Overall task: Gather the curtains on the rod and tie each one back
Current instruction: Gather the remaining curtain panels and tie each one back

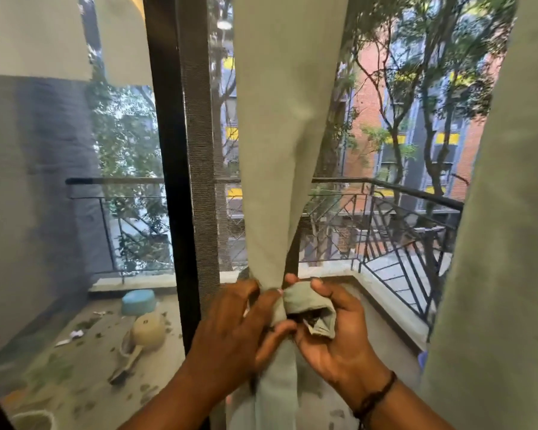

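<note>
Tying is the step in hand: the middle curtain (280, 150) is already gathered into a narrow neck in front of the window, and a loop of the same green cloth is being worked round that neck. By my reading the knot is only half made, since the folded end (311, 308) sits loose beside the neck rather than pulled through.

The left hand (239, 324) curls round the neck from the left, fingers bent over the cloth and thumb pressing low on it, so it grips the gathered curtain. The right hand (333, 333) pinches the folded end, thumb on top and fingers under it, just beside the left hand's fingertips.

Next, I judge, the end must be drawn through or round and pulled snug while the left hand keeps the gather from spreading.

A second curtain (497, 243) hangs at the right edge, and it looks not yet tied. The rod is out of view.
</note>
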`<move>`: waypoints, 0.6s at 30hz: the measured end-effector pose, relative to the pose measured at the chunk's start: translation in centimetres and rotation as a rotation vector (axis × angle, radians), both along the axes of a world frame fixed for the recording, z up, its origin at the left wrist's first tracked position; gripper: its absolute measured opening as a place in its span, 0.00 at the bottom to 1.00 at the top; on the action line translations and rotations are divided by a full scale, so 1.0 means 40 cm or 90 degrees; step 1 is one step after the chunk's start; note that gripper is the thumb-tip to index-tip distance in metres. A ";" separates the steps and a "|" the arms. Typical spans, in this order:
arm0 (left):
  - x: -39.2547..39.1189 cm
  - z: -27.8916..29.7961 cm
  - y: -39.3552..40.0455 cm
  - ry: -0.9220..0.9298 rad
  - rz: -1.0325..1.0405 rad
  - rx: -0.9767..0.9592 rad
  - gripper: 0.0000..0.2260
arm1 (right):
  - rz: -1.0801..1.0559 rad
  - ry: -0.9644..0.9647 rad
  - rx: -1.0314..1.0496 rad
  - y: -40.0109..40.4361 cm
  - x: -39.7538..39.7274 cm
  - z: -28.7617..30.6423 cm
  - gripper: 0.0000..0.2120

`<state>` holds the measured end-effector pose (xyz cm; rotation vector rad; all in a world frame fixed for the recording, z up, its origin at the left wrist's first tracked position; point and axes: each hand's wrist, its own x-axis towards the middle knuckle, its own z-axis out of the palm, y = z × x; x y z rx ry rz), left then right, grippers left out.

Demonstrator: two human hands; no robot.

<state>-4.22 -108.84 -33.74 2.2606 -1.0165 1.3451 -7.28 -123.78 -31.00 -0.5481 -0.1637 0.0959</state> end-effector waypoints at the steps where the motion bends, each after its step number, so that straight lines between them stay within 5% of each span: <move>1: -0.002 0.002 -0.002 0.040 0.017 0.031 0.20 | -0.002 -0.001 0.012 -0.017 0.002 0.000 0.29; 10: -0.063 0.120 -0.105 0.229 0.133 0.124 0.16 | 0.008 -0.031 -0.101 -0.124 0.006 0.009 0.30; 14: -0.105 0.136 -0.155 0.260 0.280 0.132 0.20 | -0.204 -0.062 -0.617 -0.164 -0.033 0.042 0.08; 18: -0.113 0.134 -0.155 0.280 0.378 0.157 0.20 | -0.384 -0.220 -1.241 -0.211 -0.062 0.064 0.10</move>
